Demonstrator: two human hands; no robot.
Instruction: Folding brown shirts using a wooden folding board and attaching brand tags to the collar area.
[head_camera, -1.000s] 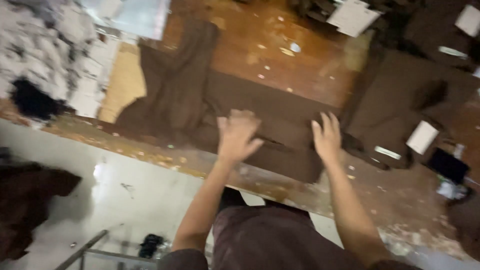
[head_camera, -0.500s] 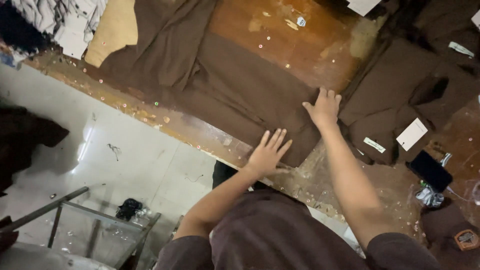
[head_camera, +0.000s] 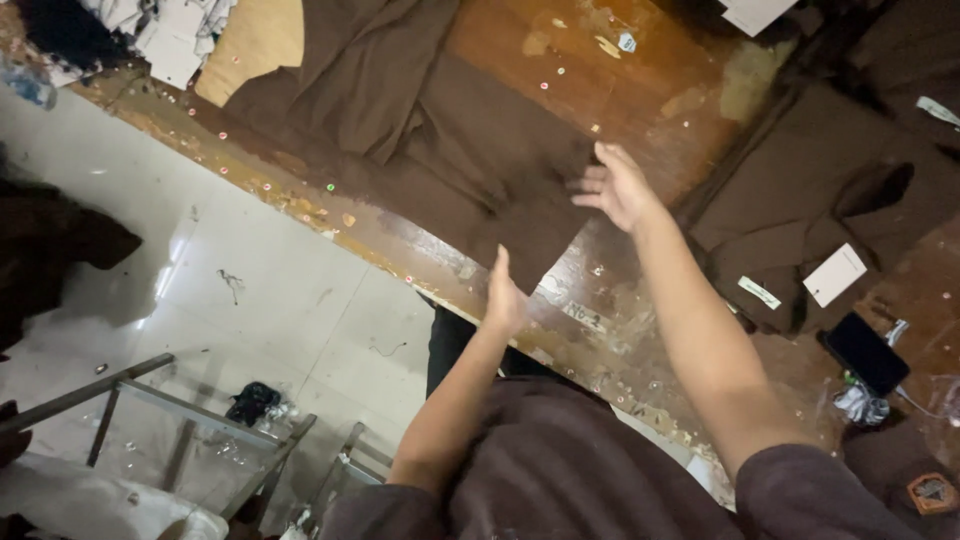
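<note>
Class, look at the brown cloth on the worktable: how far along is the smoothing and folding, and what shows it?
Done: the brown cloth lies mostly flat on the wooden table, a long strip folded over it. In hand: the right hand presses its far corner, the left hand meets the near edge. Left: folds remain at the upper left; more brown pieces wait to the right.

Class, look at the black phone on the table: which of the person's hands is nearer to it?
Right. The right hand lies on the brown cloth, nearer the black phone; the left hand is farther away.
</note>
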